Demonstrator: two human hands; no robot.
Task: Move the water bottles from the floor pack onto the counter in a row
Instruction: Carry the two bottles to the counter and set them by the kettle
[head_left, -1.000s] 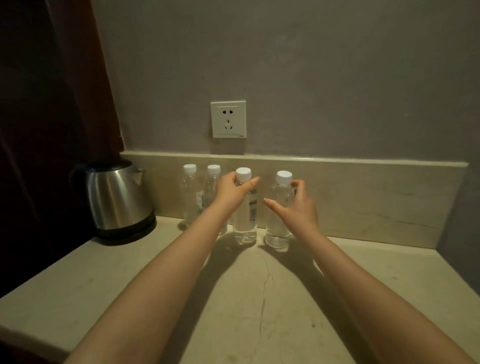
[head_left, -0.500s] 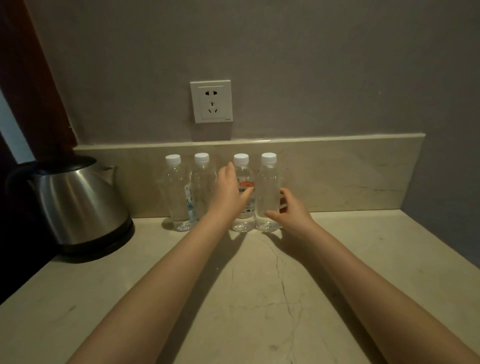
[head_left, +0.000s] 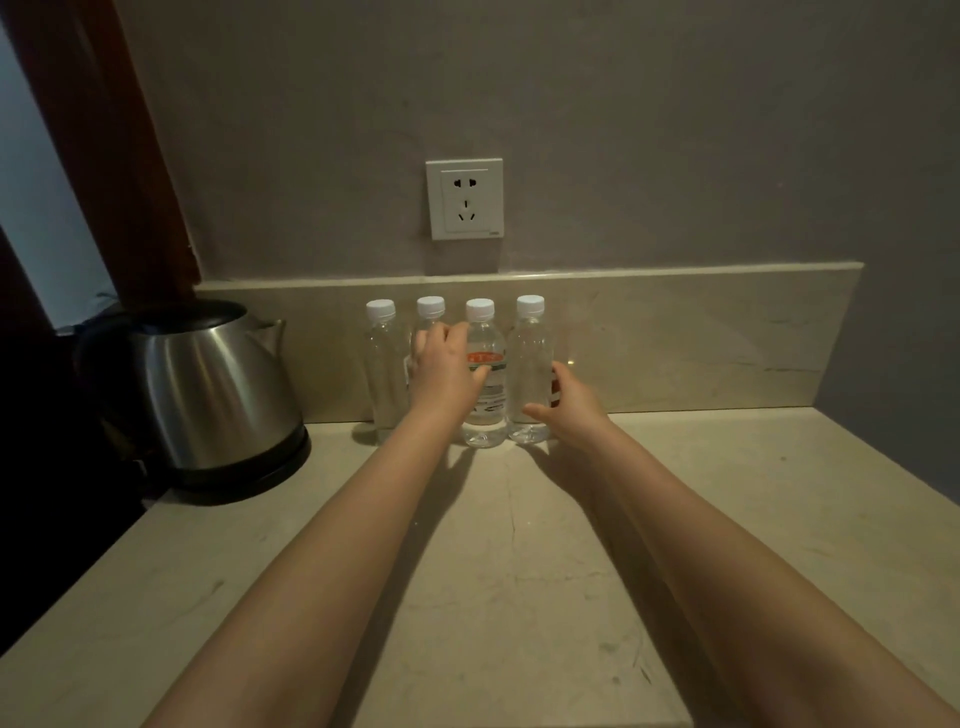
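Counter (head_left: 519, 597) is pale stone with a low backsplash; steel kettle (head_left: 208, 395) sits at the left end, wall socket (head_left: 465, 199) above the row. Four clear water bottles stand upright against the backsplash, white caps level, shoulder to shoulder: first bottle (head_left: 383, 374) nearest the kettle, second bottle (head_left: 430, 312) mostly hidden behind the hand, third bottle (head_left: 487, 395) with the red-striped label, fourth bottle (head_left: 529, 374) at the right end. Floor pack not in view, so can't say how many are left. Handling guess: small, full, so moderately light; thin plastic walls will dent under a hard squeeze, smooth and a bit slippery; best held mid-body around the label band, or nudged low near the base so they don't tip. Both forearms reach straight in from below. Left hand (head_left: 447, 371) sits on the second/third bottle, fingers loosely curled, thumb across the third's label, light contact rather than a firm clamp. Right hand (head_left: 569, 402) cups the fourth low on its right side, fingers half open, thumb pointing left in front of its base. Looks like final alignment.
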